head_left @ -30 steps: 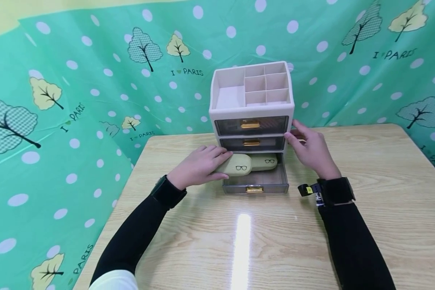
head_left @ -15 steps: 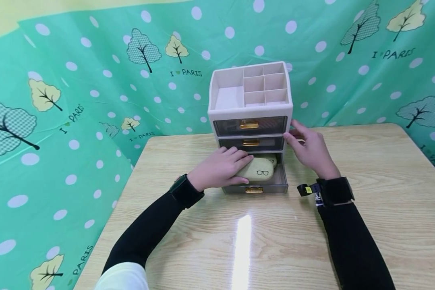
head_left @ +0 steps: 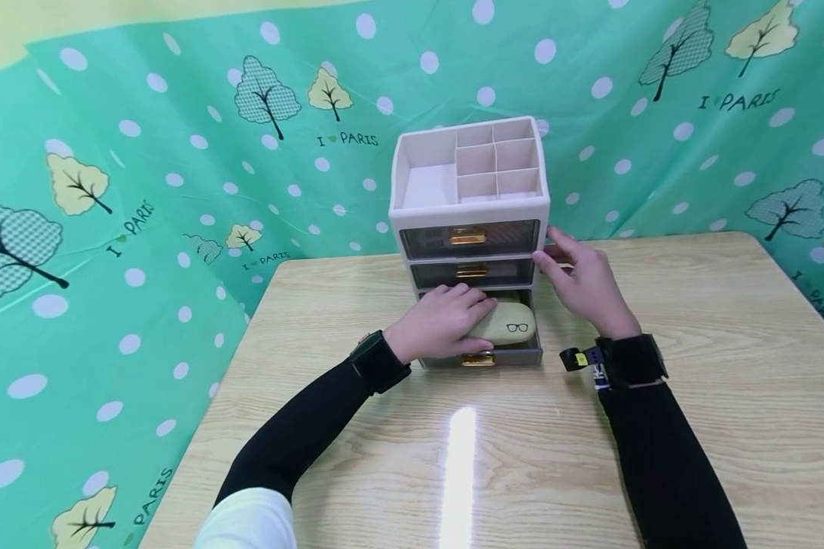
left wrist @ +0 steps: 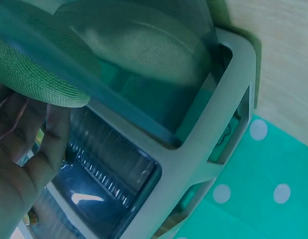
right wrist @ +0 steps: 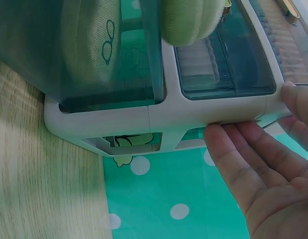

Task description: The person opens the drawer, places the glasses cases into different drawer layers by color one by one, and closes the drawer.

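My left hand holds a pale green glasses case with a glasses drawing on it. The case is over the pulled-out bottom drawer of a white desktop organizer. A second glasses case lies inside that drawer, seen through its clear wall in both wrist views. In the head view the held case and the left hand mostly hide it. My right hand grips the organizer's right side, thumb at the front edge and fingers against the side wall.
The organizer's two upper drawers, the top one among them, are closed and have gold handles. Open compartments form its top. It stands on a wood-grain table, near a green dotted cloth behind.
My left hand has carried the glasses case rightward across the open drawer, covering the second case. The right hand keeps its place on the organizer.
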{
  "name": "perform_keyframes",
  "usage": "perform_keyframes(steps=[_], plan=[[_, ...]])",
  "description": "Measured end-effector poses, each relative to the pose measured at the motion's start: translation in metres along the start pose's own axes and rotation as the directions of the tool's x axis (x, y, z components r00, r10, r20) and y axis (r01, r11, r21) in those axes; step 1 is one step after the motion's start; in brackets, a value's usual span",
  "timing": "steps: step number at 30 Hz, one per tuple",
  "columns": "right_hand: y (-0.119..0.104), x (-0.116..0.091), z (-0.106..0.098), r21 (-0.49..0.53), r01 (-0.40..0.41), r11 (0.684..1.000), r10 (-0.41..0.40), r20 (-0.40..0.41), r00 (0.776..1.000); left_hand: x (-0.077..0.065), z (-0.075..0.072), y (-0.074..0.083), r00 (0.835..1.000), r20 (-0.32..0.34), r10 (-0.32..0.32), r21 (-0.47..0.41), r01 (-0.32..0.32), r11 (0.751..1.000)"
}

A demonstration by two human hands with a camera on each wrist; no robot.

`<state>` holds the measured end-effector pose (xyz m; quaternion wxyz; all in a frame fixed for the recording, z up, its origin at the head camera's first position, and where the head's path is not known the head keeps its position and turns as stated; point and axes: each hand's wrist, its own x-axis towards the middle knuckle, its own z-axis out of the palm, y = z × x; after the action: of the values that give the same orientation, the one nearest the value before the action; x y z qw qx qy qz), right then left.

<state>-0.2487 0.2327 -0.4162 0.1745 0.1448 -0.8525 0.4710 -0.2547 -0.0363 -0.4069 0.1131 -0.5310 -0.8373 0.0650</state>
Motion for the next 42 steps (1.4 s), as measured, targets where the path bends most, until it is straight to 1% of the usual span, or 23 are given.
perform_keyframes(steps=[5,11,15,18,22,26,30,37,42], plan=[[-0.001,0.000,-0.001,-0.006,-0.010,1.000,0.010,0.000,1.000,0.001,0.007,-0.003,0.999,0.021,-0.044,-0.101,0.046,0.994],[0.000,0.000,0.000,-0.004,-0.007,1.000,0.007,0.004,1.000,0.002,0.016,-0.010,0.996,0.062,-0.059,-0.221,0.071,0.973],[0.000,0.000,0.001,-0.001,-0.007,1.000,0.007,0.008,1.000,0.002,0.021,-0.013,0.993,0.095,-0.070,-0.266,0.093,0.960],[-0.001,0.001,0.001,-0.001,-0.010,1.000,0.010,0.008,1.000,0.003,0.020,-0.014,0.991,0.111,-0.081,-0.288,0.110,0.951],[0.000,0.002,0.000,0.003,-0.006,1.000,0.006,0.005,1.000,0.004,0.018,-0.014,0.987,0.139,-0.083,-0.290,0.120,0.949],[0.000,0.001,0.001,0.003,-0.006,1.000,0.006,0.003,1.000,0.003,0.018,-0.013,0.984,0.159,-0.075,-0.273,0.117,0.955],[0.000,0.001,0.001,0.003,-0.011,1.000,0.011,0.003,1.000,0.003,0.020,-0.013,0.985,0.157,-0.072,-0.257,0.111,0.960],[0.001,0.001,0.000,0.001,-0.017,1.000,0.017,0.006,1.000,0.005,0.022,-0.011,0.987,0.153,-0.057,-0.202,0.088,0.975],[0.001,0.001,0.000,0.000,-0.017,1.000,0.017,0.004,1.000,0.006,0.022,-0.008,0.984,0.170,-0.048,-0.218,0.085,0.972]])
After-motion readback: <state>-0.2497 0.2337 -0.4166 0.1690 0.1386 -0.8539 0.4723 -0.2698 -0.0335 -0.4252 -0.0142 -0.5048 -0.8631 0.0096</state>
